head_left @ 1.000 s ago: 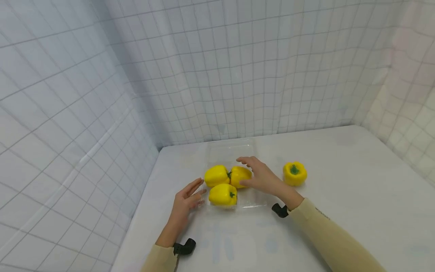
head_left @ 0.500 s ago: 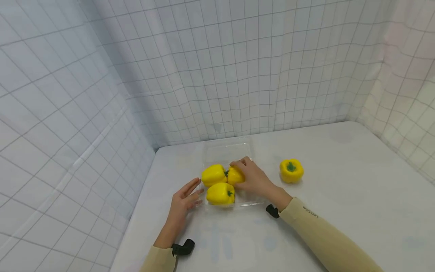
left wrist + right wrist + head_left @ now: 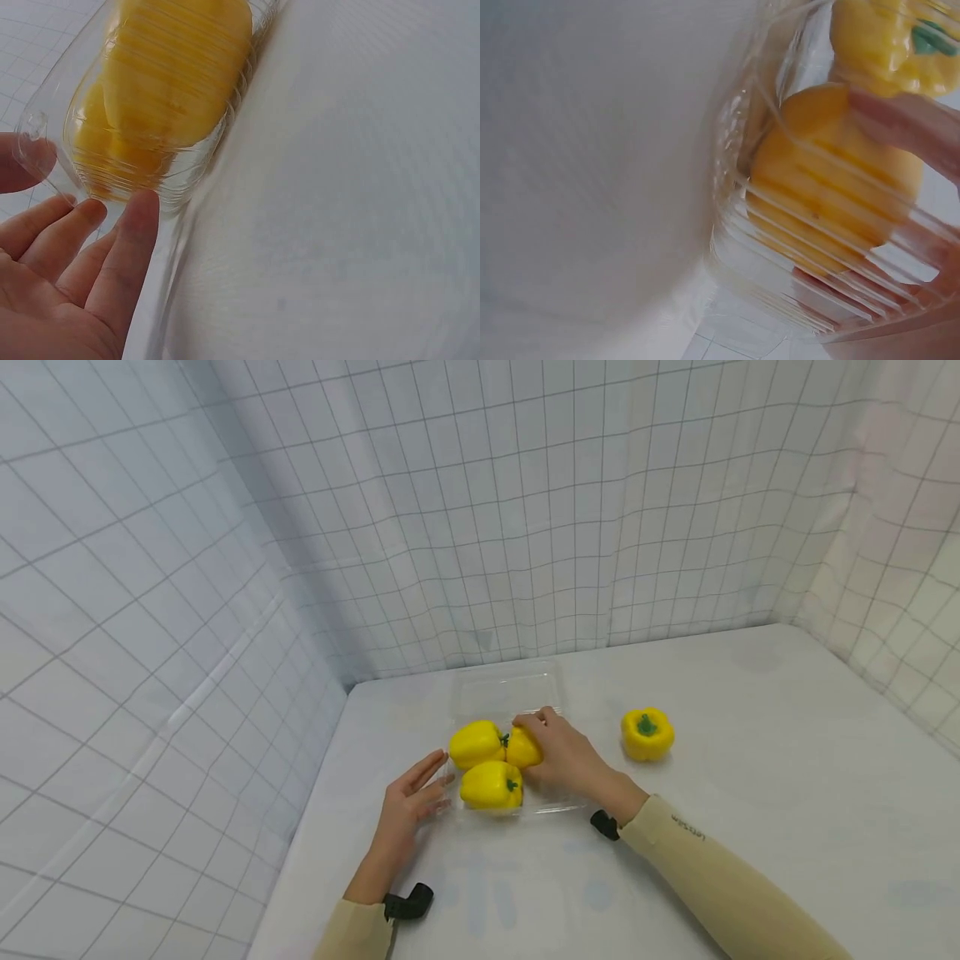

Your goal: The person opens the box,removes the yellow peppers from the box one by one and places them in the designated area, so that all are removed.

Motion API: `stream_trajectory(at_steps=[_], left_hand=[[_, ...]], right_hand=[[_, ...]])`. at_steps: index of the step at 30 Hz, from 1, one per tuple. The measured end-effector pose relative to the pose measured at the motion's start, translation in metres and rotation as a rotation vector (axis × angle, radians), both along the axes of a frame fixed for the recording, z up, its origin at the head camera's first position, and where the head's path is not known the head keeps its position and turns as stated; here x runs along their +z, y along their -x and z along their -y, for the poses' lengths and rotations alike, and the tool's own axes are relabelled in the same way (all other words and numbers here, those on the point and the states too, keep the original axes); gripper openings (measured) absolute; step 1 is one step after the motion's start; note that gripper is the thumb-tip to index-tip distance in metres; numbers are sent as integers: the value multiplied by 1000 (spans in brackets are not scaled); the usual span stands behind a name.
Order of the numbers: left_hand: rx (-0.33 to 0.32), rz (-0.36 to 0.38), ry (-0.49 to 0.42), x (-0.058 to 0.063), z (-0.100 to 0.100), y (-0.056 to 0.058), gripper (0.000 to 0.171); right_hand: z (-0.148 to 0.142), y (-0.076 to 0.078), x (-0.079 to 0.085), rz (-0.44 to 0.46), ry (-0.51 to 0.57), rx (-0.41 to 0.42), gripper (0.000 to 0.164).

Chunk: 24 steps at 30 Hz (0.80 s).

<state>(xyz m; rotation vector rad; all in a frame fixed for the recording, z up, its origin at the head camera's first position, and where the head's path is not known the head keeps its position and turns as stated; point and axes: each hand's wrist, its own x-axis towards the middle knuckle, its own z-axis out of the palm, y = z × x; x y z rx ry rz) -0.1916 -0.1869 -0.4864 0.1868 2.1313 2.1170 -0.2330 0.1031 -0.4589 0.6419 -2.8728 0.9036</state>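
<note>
A clear plastic clamshell box lies on the table with three yellow bell peppers in it. My right hand grips the right-hand pepper, thumb on the near side and fingers over the far side. That pepper shows through the ribbed wall in the right wrist view. Beside it lie the back left pepper and the front pepper, both on their sides. My left hand is spread at the box's left end; in the left wrist view its fingertips touch the ribbed plastic wall.
Another yellow bell pepper stands stem up on the white table, right of the box. The clear lid lies folded back behind. Grid-patterned curtains hang along the back and sides.
My right hand has moved in and closed around the right-hand pepper, which has shifted slightly left against the others. The left hand keeps its place at the box.
</note>
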Motion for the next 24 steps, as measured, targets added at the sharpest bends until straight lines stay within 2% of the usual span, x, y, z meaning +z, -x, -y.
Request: stream_trajectory(at_steps=[7, 14, 24], left_hand=[[-3, -3, 11, 1, -1, -1, 51], [-5, -20, 24, 0, -1, 0, 50], [-1, -13, 44, 0, -1, 1, 49]], right_hand=[[-3, -1, 2, -27, 8, 18, 74], [-7, -1, 7, -51, 15, 51, 71], [-12, 0, 13, -55, 51, 23, 72]])
